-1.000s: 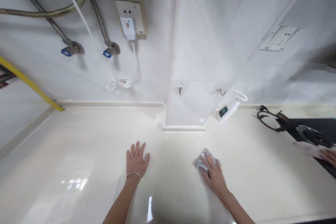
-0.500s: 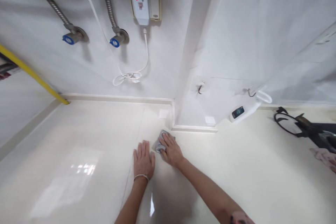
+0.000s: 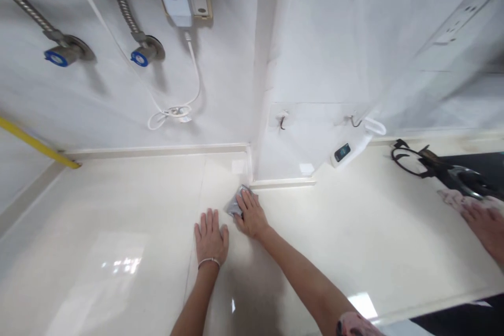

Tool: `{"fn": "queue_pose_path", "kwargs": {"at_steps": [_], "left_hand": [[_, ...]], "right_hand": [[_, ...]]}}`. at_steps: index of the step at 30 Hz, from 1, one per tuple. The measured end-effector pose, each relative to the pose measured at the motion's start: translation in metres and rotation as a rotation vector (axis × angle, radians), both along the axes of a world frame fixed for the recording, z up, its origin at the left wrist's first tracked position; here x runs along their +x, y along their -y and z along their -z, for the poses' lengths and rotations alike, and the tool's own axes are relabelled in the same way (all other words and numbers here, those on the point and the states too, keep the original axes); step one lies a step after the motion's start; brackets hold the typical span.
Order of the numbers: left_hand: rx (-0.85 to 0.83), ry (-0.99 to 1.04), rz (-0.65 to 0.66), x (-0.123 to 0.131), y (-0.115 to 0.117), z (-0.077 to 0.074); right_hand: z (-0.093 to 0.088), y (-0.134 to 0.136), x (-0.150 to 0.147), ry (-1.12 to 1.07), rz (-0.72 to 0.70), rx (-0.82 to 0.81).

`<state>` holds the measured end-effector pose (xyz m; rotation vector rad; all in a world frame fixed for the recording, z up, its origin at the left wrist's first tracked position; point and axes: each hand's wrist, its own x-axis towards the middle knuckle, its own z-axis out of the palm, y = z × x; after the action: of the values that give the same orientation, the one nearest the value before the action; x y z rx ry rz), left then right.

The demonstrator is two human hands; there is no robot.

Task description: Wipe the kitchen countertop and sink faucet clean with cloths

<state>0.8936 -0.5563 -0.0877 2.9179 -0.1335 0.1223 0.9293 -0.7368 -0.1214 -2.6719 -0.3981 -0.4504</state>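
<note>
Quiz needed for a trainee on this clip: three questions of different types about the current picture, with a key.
1. What is under the wearer's right hand? A) yellow pipe B) grey cloth C) white cord
2. True or false: the wearer's left hand is gripping the white cord.
3. How many valves with blue knobs stick out from the wall?

Key: 1. B. 2. False; it lies flat on the counter. 3. Two.
</note>
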Motion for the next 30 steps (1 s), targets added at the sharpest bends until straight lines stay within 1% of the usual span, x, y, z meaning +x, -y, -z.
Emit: {"fn": "queue_pose_path", "kwargs": {"at_steps": [2,3,6,8,10,12,13,14,15,16,17,18,19,21,23,25,27,28,29,30], "left_hand": [[-0.004,-0.015,-0.002,0.0,0.001,-0.002],[-0.008,-0.022,-0.003,0.0,0.001,-0.003],[-0.016,-0.021,-0.004,0.001,0.003,-0.005],[-0.02,-0.006,-0.002,0.001,0.004,-0.004],[-0.032,0.015,-0.002,0.002,0.006,-0.002],[-0.049,0.026,-0.002,0.003,0.007,0.0],[-0.057,0.026,0.0,0.003,0.008,0.0],[-0.065,0.021,0.003,0.003,0.009,0.0],[-0.073,0.015,0.004,0.003,0.01,-0.001],[-0.081,0.011,0.005,0.002,0.01,-0.002],[-0.09,0.011,0.005,0.002,0.011,-0.003],[-0.099,0.015,0.005,0.002,0.011,-0.004],[-0.109,0.02,0.007,0.001,0.011,-0.005],[-0.131,0.031,0.014,0.0,0.011,-0.006],[-0.152,0.029,0.018,0.0,0.011,-0.006],[-0.165,0.024,0.019,0.0,0.01,-0.005],[-0.169,0.019,0.029,0.0,0.009,-0.004],[-0.167,0.014,0.036,0.0,0.009,-0.004],[-0.164,0.005,0.044,0.001,0.008,-0.004],[-0.16,-0.006,0.05,0.001,0.008,-0.004]], "right_hand": [[0.006,0.036,-0.03,0.004,0.034,-0.016],[0.009,0.06,-0.045,0.005,0.082,-0.026],[0.016,0.144,-0.099,-0.001,0.268,-0.087],[0.021,0.204,-0.153,-0.018,0.426,-0.122],[0.028,0.255,-0.219,-0.033,0.583,-0.148],[0.036,0.292,-0.287,-0.032,0.762,-0.167],[0.039,0.303,-0.315,-0.036,0.817,-0.176],[0.041,0.309,-0.336,-0.035,0.85,-0.18],[0.042,0.31,-0.349,-0.03,0.873,-0.184],[0.041,0.306,-0.352,-0.025,0.886,-0.184],[0.039,0.296,-0.347,-0.012,0.895,-0.181],[0.036,0.281,-0.334,0.0,0.898,-0.175],[0.032,0.26,-0.316,0.006,0.879,-0.165],[0.023,0.205,-0.271,0.017,0.808,-0.134],[0.014,0.137,-0.23,-0.018,0.645,-0.114],[0.004,0.067,-0.203,-0.109,0.441,-0.11],[-0.008,0.005,-0.195,-0.221,0.203,-0.109],[-0.015,-0.018,-0.198,-0.262,0.094,-0.103],[-0.021,-0.035,-0.203,-0.29,-0.005,-0.091],[-0.025,-0.044,-0.211,-0.31,-0.089,-0.081]]}}
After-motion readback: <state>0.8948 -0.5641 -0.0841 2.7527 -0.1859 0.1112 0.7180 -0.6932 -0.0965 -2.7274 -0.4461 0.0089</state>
